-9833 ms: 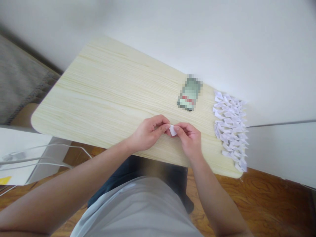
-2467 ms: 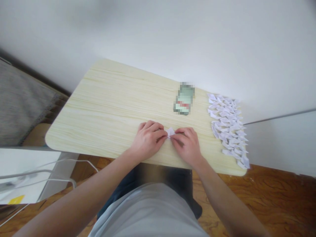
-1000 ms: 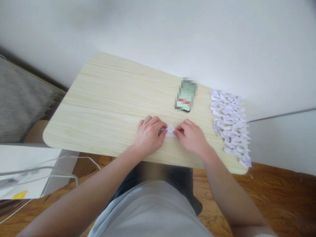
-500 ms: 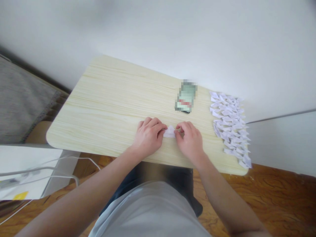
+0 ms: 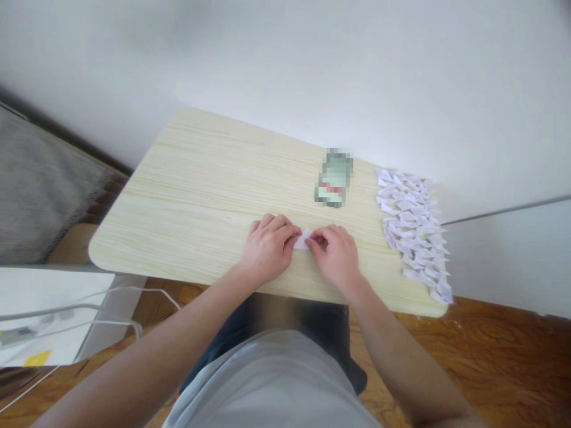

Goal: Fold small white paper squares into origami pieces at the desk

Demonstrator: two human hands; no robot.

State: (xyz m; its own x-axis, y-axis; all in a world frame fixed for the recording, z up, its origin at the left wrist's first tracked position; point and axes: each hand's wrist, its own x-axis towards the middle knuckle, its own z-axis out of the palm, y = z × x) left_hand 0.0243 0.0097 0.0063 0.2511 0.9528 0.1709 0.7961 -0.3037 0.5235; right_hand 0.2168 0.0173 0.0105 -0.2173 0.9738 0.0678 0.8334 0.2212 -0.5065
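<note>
A small white folded paper piece (image 5: 303, 239) lies on the pale wooden table (image 5: 209, 184) near its front edge. My left hand (image 5: 269, 246) pinches its left side with curled fingers. On the other side my right hand (image 5: 335, 255) presses and pinches the paper, its fingers closed too. Both hands rest on the tabletop and hide most of the paper.
Several small folded white paper pieces (image 5: 413, 229) lie in rows at the table's right end. A blurred-out phone-sized object (image 5: 334, 177) sits behind my hands. A white wall stands behind the table; a white stand with cables (image 5: 53, 315) is at the lower left, over wooden floor.
My right hand has slid left, closer to my left hand, and now covers more of the paper. The paper shows as a smaller patch. The view has shifted slightly.
</note>
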